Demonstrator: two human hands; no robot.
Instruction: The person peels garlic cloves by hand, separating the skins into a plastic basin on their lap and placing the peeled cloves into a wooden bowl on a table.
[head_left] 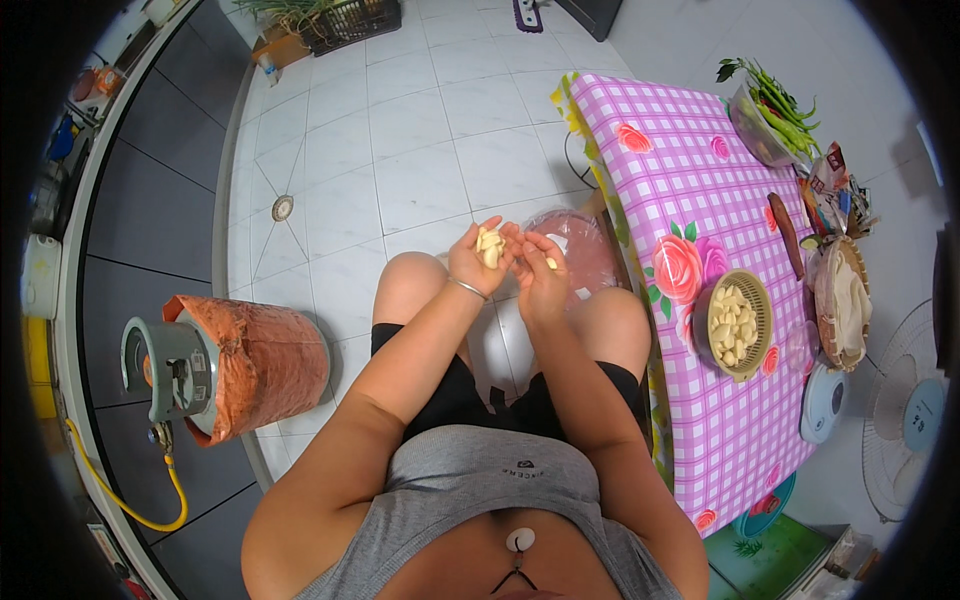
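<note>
My left hand (pixel 466 262) is cupped palm up above my lap, holding several pale peeled garlic cloves (pixel 490 247). Close beside it, my right hand (pixel 541 284) has its fingers curled round a single garlic clove (pixel 551 263), its fingertips near or touching the left hand's fingers. On the table to my right, a yellowish colander basket (pixel 765 335) contains many more peeled cloves (pixel 733 325). Just beyond my right hand, on the floor, is a bin (pixel 590 235) with a clear plastic liner.
A pink checked cloth covers the table (pixel 640 190). On it are a bowl of green peppers (pixel 765 130), a brown-handled knife (pixel 787 235) and a wicker basket (pixel 843 300). To my left stands a gas cylinder (pixel 255 370) with a yellow hose (pixel 180 510). A fan (pixel 900 410) is at the right.
</note>
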